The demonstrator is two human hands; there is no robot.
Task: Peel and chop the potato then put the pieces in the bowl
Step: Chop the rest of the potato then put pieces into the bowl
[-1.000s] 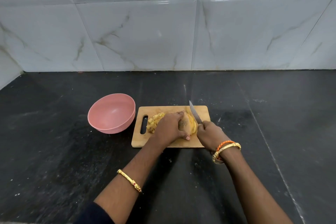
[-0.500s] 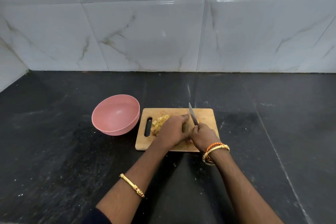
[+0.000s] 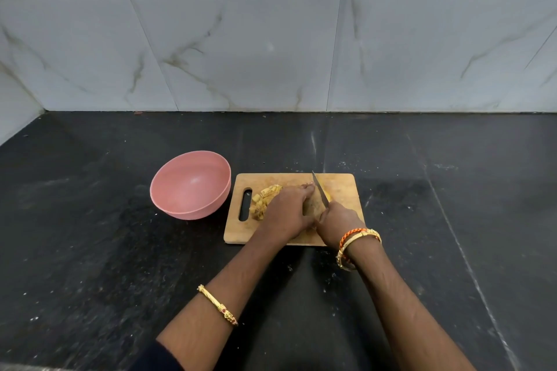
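**Chopping step in hand; bowl not yet loaded**

Centre of the frame: a wooden cutting board (image 3: 337, 187) is laid on the black countertop (image 3: 90, 250). The potato (image 3: 313, 205) is held down on the board, mostly hidden under the left hand (image 3: 287, 212), whose fingers are curled over it from the left. A yellow cut face is seen just right of the blade.

The knife (image 3: 319, 191) is gripped by the right hand (image 3: 337, 223), fingers wrapped round the handle; the handle itself is hidden. The blade is angled up and away, tip toward the board's far edge, edge set into or against the potato right beside the left fingertips. Depth of the cut cannot be told.

A heap of cut pieces (image 3: 265, 200) is piled on the left part of the board, next to the handle slot. The pink bowl (image 3: 168, 190) is placed just left of the board, close to it; no pieces are seen inside.

Judgement: peeling appears finished, dicing is roughly midway, transfer is not started.

Next move, as judged: the blade is to be pressed straight down through the remaining chunk, with left fingertips kept tucked clear of the edge, since the gap there is very small. The chunk looks rounded and could roll, so firm hold-down is needed. The pieces are then to be swept left into the bowl.
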